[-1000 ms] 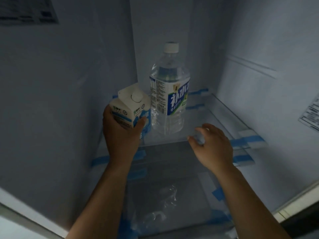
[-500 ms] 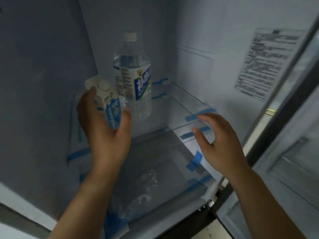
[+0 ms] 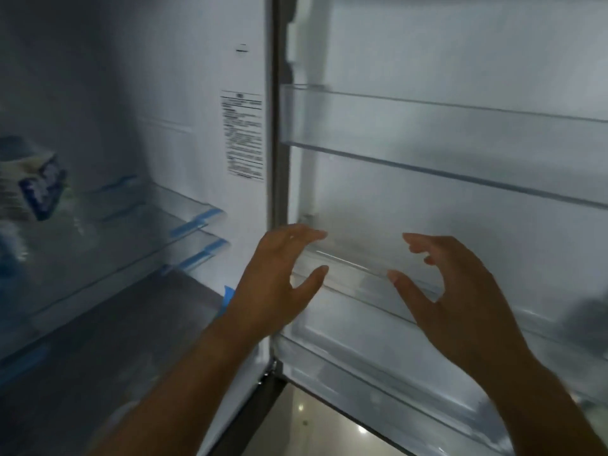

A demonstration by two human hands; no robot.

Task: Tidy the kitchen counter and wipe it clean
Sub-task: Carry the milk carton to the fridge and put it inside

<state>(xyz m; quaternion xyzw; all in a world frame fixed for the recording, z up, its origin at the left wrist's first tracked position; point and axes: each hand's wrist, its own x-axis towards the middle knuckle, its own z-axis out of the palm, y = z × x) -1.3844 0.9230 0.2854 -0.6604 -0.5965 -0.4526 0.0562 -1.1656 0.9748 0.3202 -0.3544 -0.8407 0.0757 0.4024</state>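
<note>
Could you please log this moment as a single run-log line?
left hand: open, empty | right hand: open, empty | both raised before clear plastic fridge-door bin | blurred blue-and-white container on glass fridge shelf, unheld

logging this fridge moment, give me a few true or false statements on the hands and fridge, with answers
1. The left hand and the right hand hold nothing. True.
2. The fridge door is shut. False: it stands open.
3. A bottle stands at far left on a glass shelf. True.
4. The right hand grips a carton. False: its fingers are spread, holding nothing.
5. Strips of blue tape mark the shelf edges. True.
</note>
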